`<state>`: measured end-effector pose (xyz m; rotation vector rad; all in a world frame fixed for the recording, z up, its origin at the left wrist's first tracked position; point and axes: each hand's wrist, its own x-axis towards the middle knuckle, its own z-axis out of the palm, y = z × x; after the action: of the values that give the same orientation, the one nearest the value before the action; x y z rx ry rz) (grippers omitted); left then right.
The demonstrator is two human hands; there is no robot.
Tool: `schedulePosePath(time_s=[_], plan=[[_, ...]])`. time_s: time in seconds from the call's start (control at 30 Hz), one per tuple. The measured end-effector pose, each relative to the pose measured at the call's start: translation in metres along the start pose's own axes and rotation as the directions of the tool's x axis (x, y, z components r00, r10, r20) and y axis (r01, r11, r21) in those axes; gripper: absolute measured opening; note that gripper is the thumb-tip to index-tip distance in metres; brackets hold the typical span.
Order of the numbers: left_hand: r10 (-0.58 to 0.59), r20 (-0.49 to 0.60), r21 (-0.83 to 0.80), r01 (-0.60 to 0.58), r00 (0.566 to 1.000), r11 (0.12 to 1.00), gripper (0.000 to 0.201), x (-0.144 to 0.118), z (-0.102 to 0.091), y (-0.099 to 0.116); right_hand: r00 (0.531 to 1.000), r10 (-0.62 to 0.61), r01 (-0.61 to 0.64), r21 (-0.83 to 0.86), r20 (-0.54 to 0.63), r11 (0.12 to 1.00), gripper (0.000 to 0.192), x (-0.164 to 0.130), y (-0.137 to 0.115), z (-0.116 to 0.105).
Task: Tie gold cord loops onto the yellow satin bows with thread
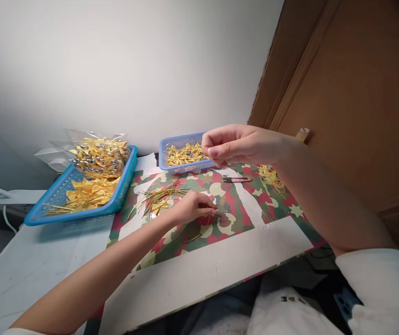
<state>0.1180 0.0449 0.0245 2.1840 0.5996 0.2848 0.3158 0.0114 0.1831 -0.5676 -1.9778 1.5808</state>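
My left hand (195,207) is low over the camouflage-patterned board (227,218), thumb and fingers pinched together. What lies in that pinch is too small to make out. Just below it a thin gold cord (194,238) curves over the board. Raised higher, in front of the small blue basket (162,160), my right hand (243,143) is closed with thumb against fingers; anything it grips is hidden. Beside my left hand lies a bundle of gold cords (164,193) with a yellow ribbon bow (159,205) near it. The small basket holds several gold bows (184,154).
At left a larger blue basket (124,186) holds yellow bows (93,191), cords and a clear bag of bows (100,156). Thread snips (236,179) lie beyond my hands, with yellow scraps (271,179) to their right. A cardboard wall (356,107) stands at right.
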Motion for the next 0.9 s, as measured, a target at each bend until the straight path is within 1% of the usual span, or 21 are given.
schedulePosePath(time_s=[0.07,0.13,0.2,0.23,0.27,0.33,0.43,0.5,0.53,0.57,0.6,0.63,0.67,0.7,0.73,0.77,0.8,0.83,0.87,0.9], plan=[[-0.056,-0.086,0.024,0.058,0.995,0.998,0.022,-0.002,-0.002,0.000,1.000,0.000,0.000,0.001,0.000,1.000,0.025,-0.002,-0.002,0.001],[-0.109,-0.183,0.053,0.121,0.977,0.991,0.025,-0.005,-0.008,-0.001,1.000,0.008,-0.008,0.003,0.000,1.000,0.024,-0.004,-0.004,0.002],[-0.146,-0.286,0.088,0.178,0.947,0.980,0.025,-0.009,-0.017,-0.004,1.000,0.012,-0.012,0.002,-0.005,1.000,0.023,-0.005,-0.007,0.002],[-0.158,-0.351,0.110,0.209,0.923,0.972,0.024,-0.011,-0.023,-0.006,1.000,0.010,-0.010,-0.001,-0.009,1.000,0.022,-0.005,-0.008,0.002],[-0.166,-0.422,0.135,0.243,0.891,0.961,0.023,-0.014,-0.030,-0.010,1.000,0.010,-0.010,-0.005,-0.013,1.000,0.022,-0.005,-0.008,0.002],[-0.168,-0.563,0.181,0.319,0.809,0.931,0.022,-0.020,-0.047,-0.018,1.000,0.015,-0.015,-0.014,-0.012,1.000,0.022,-0.006,-0.009,0.003],[-0.126,-0.703,0.243,0.403,0.700,0.882,0.025,-0.032,-0.069,-0.026,0.999,0.038,-0.038,-0.023,-0.011,0.999,0.024,-0.006,-0.006,0.003],[-0.012,-0.790,0.317,0.426,0.613,0.847,0.032,-0.038,-0.074,-0.020,0.999,0.049,-0.049,-0.034,-0.017,0.998,0.025,-0.005,-0.004,0.003],[0.063,-0.818,0.354,0.415,0.572,0.838,0.036,-0.041,-0.072,-0.014,0.998,0.053,-0.054,-0.041,-0.020,0.998,0.026,-0.005,-0.003,0.003],[0.125,-0.825,0.382,0.379,0.552,0.843,0.038,-0.044,-0.068,-0.005,0.998,0.056,-0.057,-0.048,-0.021,0.997,0.027,-0.005,-0.002,0.003],[0.150,-0.804,0.383,0.308,0.575,0.871,0.039,-0.046,-0.063,0.005,0.998,0.057,-0.058,-0.054,-0.021,0.997,0.027,-0.005,-0.001,0.004],[0.124,-0.737,0.333,0.198,0.664,0.922,0.040,-0.049,-0.056,0.015,0.998,0.059,-0.060,-0.059,-0.021,0.996,0.026,-0.005,-0.001,0.004],[0.053,-0.589,0.203,0.084,0.807,0.976,0.042,-0.051,-0.050,0.024,0.998,0.061,-0.062,-0.063,-0.023,0.996,0.027,-0.005,-0.001,0.005],[-0.015,-0.359,0.017,0.023,0.933,1.000,0.046,-0.054,-0.046,0.031,0.998,0.064,-0.066,-0.068,-0.030,0.996,0.026,-0.006,0.000,0.005],[-0.047,-0.124,-0.154,0.028,0.991,0.988,0.051,-0.056,-0.043,0.035,0.997,0.067,-0.070,-0.070,-0.041,0.995,0.026,-0.007,0.000,0.005],[-0.051,0.056,-0.272,0.065,0.997,0.960,0.054,-0.059,-0.042,0.035,0.996,0.074,-0.077,-0.070,-0.053,0.995,0.026,-0.009,0.000,0.006],[-0.053,0.144,-0.349,0.101,0.988,0.932,0.057,-0.063,-0.043,0.032,0.995,0.079,-0.084,-0.067,-0.067,0.994,0.026,-0.011,0.000,0.006],[-0.066,0.130,-0.401,0.114,0.989,0.909,0.058,-0.067,-0.046,0.026,0.993,0.087,-0.092,-0.063,-0.080,0.994,0.026,-0.013,0.000,0.005],[-0.093,0.039,-0.433,0.101,0.995,0.896,0.057,-0.073,-0.051,0.018,0.991,0.097,-0.103,-0.060,-0.091,0.993,0.026,-0.015,0.000,0.005],[-0.139,-0.106,-0.467,0.074,0.985,0.881,0.057,-0.080,-0.056,0.010,0.989,0.110,-0.116,-0.060,-0.100,0.991,0.026,-0.017,0.000,0.004]])
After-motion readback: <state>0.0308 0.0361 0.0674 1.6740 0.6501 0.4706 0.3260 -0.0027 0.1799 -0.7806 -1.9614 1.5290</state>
